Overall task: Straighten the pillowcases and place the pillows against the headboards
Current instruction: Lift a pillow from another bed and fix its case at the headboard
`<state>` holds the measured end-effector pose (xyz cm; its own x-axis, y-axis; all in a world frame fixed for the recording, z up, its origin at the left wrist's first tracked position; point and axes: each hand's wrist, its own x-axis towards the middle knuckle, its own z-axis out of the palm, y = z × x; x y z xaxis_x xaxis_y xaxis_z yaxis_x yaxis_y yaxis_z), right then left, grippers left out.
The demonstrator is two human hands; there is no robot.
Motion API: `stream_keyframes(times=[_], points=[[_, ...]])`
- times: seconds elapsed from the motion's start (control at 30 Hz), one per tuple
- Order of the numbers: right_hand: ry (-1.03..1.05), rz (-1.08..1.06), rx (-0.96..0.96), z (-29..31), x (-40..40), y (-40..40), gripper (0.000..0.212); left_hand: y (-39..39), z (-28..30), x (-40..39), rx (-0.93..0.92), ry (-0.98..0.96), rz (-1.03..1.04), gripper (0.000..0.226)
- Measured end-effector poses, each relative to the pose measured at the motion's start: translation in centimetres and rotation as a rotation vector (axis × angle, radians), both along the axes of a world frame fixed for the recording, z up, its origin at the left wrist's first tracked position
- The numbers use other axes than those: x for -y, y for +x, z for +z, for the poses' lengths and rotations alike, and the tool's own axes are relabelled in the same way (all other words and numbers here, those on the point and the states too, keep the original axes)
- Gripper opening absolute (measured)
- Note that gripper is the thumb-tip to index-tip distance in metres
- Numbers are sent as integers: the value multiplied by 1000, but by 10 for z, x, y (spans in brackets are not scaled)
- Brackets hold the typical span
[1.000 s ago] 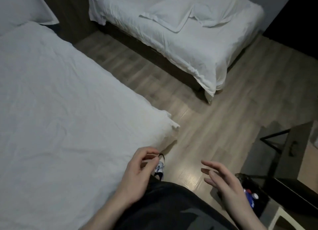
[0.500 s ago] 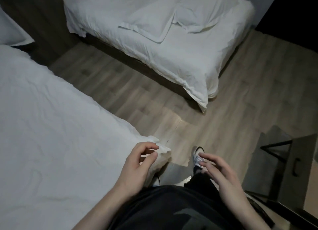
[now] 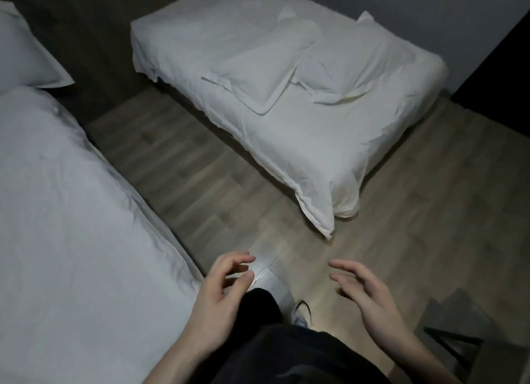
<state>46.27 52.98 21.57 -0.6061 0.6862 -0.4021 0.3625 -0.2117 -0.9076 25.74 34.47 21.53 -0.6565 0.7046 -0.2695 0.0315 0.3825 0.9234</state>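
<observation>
Near bed (image 3: 71, 225), white cover, fills left side, cut off at left and bottom edges. Far bed (image 3: 301, 142) top centre-right, white cover hanging to wood floor (image 3: 200, 182) at near corner. Floor strip between the two beds. On far bed: two pillows side by side, touching or overlapping at inner edges, flanged pillow (image 3: 258, 68) left, rumpled pillow (image 3: 352, 65) right, both lying mid-bed, pillowcases creased. Third pillow (image 3: 25, 56) at top left, at head end of near bed, partly cut off. Headboards hard to make out in the dim light. Dark furniture (image 3: 464, 340) bottom right, shape unclear. Left hand (image 3: 220, 297) and right hand (image 3: 370, 294) low centre, over floor, well apart from every pillow; fingers loosely spread, slightly curled, holding nothing. Dark trouser leg (image 3: 258, 306) and shoe (image 3: 301, 314) between hands.
</observation>
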Motion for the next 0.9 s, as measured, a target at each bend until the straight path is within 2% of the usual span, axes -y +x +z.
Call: stream_keyframes(times=[0.03,0.13,0.27,0.33,0.43,0.5,0.6,0.7,0.8,0.83,0.9], points=[[-10,33,-2,0,-14,-8,61,-1,1,-8,13,8,33,27],[-26,137,27,-2,-51,-36,24,-11,-1,-30,31,10,127,21],[-31,218,71,-4,-93,-83,26,-43,-10,-67,30,-6,185,18],[-39,208,68,-4,-114,-108,20,-66,-8,-93,29,5,182,23],[-38,177,44,-8,-148,-148,41,-111,-8,-131,4,29,176,36],[-23,173,52,-12,-170,-176,23,-144,-8,-153,-14,33,147,36],[-5,130,26,-10,-200,-224,26,-201,-9,-184,-40,25,125,29],[8,107,-20,-6,-228,-275,37,-260,-8,-217,-109,23,81,28],[12,107,-50,-8,-255,-312,27,-305,-1,-247,-111,16,85,34],[11,109,-69,-9,-263,-324,35,-317,2,-257,-109,31,96,35],[-8,107,-77,-10,-281,-347,65,-337,5,-276,-106,46,114,36]])
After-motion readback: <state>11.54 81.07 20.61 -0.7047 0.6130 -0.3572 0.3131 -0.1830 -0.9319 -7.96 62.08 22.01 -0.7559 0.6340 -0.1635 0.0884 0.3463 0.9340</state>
